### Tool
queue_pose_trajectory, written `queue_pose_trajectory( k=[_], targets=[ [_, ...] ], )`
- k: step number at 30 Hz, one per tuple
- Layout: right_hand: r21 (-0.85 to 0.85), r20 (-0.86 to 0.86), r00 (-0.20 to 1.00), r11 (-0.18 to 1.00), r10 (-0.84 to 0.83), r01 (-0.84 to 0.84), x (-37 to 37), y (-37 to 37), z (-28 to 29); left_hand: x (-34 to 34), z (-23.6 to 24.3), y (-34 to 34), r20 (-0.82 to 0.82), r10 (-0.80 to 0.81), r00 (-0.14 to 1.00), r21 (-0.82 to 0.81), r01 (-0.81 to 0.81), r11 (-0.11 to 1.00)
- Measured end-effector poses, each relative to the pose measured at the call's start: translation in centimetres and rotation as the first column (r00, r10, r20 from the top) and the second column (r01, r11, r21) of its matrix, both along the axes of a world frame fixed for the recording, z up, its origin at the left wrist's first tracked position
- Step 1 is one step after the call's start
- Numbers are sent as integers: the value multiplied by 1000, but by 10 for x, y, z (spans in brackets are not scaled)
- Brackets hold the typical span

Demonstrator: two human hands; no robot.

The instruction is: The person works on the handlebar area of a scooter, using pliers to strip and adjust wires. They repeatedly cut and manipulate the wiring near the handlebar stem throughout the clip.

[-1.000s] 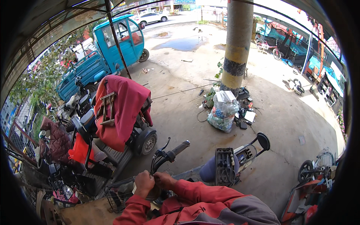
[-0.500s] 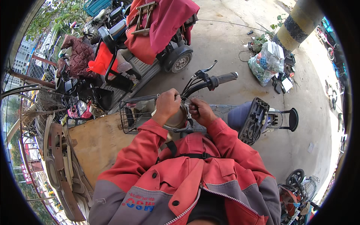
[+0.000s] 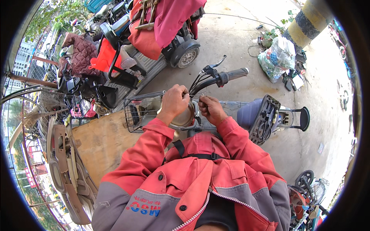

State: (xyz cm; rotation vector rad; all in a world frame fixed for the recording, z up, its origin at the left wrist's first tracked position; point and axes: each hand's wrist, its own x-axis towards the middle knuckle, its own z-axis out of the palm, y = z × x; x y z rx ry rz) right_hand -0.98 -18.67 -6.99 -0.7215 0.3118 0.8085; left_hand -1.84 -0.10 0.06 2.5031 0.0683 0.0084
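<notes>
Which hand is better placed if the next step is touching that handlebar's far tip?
Probably the right hand: it is nearer the tip of the handlebar. The left hand is farther off to the left. Both hands' fingers are curled, and I can't tell whether they hold anything.

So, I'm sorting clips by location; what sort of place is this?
Perhaps an outdoor yard for storing or repairing small vehicles: a handlebar with exposed cables, a parked vehicle draped in red cloth, and clutter near the striped pillar.
</notes>
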Motion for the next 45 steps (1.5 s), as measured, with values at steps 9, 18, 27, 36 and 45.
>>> queue_pose_trajectory(
  k=[9, 18, 27, 36, 45],
  targets=[
    [-138, 84, 996, 990, -9, 20, -3, -1, -4, 4, -11, 1, 141, 2, 990, -105, 13, 994],
    [-133, 128, 992, 991, -16, 33, -3, -2, -1, 1, -6, -8, 67, -196, 978, -93, 201, 975],
    [-191, 172, 985, 980, -21, 54, -6, 0, 5, 6, -12, -8, 74, -219, 973, -60, 224, 973],
    [-245, 189, 980, 964, -57, 103, -6, 6, 4, 6, -13, -7, 165, -86, 982, -43, 94, 995],
    [-231, 271, 961, 965, -60, 126, -9, 5, 7, 7, -20, -3, 141, -64, 988, -100, 78, 992]
  ],
)
